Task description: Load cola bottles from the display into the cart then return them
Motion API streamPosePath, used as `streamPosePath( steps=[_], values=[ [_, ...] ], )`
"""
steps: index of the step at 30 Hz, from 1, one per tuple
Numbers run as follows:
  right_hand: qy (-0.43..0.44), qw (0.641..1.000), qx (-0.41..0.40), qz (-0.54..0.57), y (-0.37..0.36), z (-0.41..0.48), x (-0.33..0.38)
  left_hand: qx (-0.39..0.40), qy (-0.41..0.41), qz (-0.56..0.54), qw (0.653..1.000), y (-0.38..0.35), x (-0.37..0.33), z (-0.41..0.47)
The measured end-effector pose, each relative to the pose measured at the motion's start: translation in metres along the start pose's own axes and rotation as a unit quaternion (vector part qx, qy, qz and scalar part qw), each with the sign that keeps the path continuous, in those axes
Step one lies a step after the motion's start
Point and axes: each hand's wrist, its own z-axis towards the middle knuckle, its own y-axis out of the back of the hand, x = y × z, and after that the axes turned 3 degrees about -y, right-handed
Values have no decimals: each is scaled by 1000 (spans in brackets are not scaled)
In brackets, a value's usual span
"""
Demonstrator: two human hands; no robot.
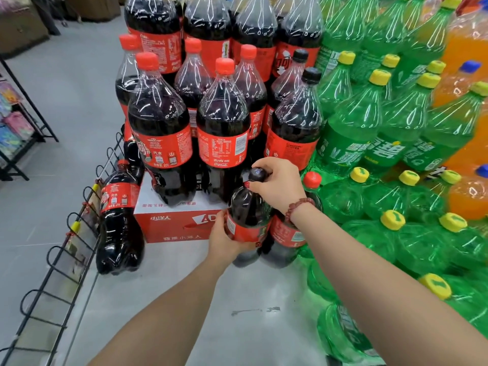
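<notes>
A big cola bottle with a black cap [248, 207] stands on the grey floor in front of the cola display [221, 122]. My right hand [277, 184] grips its neck just under the cap. My left hand [224, 233] wraps around its red label from the left. Touching it on the right is a red-capped cola bottle [295, 233]. Another cola bottle [118, 225] stands alone at the left beside a black wire rack. No cart is in view.
The stacked cola stands on a red and white carton [174, 223]. Green soda bottles [383, 143] fill the right side, with orange ones [464, 48] behind. A black wire rack [66, 247] runs along the left. Open grey floor [237, 313] lies below my arms.
</notes>
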Motion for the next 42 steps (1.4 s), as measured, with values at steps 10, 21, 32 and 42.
streamPosePath(
  steps=[10,21,32,42],
  values=[
    [-29,999,14,28,-4,0,-8,23,23,52,998,2,1,7],
    [-100,985,-18,141,-14,-32,-11,2,18,17,1000,-6,7,-4],
    [-131,975,12,180,10,-120,-48,-98,41,-76,991,-12,-14,-106],
    [-143,964,-32,222,102,-269,-104,-26,-35,-133,990,-109,-56,-228]
  ],
)
